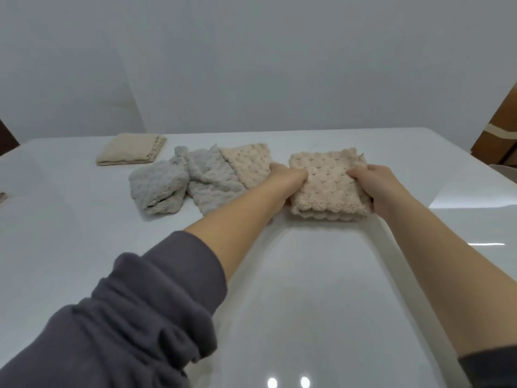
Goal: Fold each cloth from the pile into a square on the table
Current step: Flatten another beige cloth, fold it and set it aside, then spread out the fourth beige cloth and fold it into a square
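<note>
On the white surface [307,275], the left hand [288,176] and right hand [373,182] each hold one side of a fluffy tan cloth [327,189]. It looks folded into a square. Beside it, the pile [193,180] is not folded yet. Farther back lies another folded cloth [130,153].

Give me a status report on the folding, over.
Left hand, right hand grip folded beige cloth by its sides. Squared, on table. Close at left, unfolded pile.

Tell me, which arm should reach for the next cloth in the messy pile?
Left, probably. The left grip holds the folded beige cloth at the edge right beside the pile. The right grip holds the cloth's far side and would have to cross over it.
</note>
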`<state>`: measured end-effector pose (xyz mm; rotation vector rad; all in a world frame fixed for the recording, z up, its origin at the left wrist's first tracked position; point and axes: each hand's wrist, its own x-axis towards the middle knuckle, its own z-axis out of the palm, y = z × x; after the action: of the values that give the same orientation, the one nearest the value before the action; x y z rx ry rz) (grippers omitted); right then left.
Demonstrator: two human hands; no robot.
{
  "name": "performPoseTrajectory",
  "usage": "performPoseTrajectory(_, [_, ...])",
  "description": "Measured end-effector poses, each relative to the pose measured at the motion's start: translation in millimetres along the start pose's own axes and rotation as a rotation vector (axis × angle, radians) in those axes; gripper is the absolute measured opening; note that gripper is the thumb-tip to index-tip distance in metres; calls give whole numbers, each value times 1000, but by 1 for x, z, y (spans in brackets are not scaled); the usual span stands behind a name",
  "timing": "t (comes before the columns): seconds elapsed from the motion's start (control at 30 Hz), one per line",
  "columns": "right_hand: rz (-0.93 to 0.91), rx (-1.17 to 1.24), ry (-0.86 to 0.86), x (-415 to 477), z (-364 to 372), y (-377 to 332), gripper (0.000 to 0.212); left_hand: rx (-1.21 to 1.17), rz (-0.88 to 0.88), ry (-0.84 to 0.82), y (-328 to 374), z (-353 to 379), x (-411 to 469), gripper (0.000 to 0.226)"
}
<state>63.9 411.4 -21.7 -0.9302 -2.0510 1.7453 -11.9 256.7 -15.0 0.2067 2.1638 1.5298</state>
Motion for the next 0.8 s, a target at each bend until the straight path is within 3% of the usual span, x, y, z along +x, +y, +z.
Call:
performPoseTrajectory(0.13, [-28,-6,125,51,-16,9,22,-27,-78,-67,10,32,36,44])
performPoseTrajectory(0.23, [-144,-83,220,80,-19,12,27,123,93,56,13,47,60,57])
performPoseTrajectory(0.37, [-253,-372,276,101,-15,11,64,270,210,124,18,57,78,50])
performPoseTrajectory(0.47, [-360,-932,301,94,-9,12,57,643,304,171,23,53,79,38])
performPoseTrajectory(0.57, [-337,-1110,129,76,12,12,54,1087,482,354,15,36,79,39])
performPoseTrajectory(0.63, [-230,-1151,18,71,32,14,59,1256,334,348,3,22,85,48])
performPoseTrajectory(0.7, [-181,-1199,-17,72,47,18,61,1266,157,308,-13,9,92,58])
performPoseTrajectory(0.8, [-218,-1201,-6,83,51,28,60,1206,166,287,-32,-5,96,63])
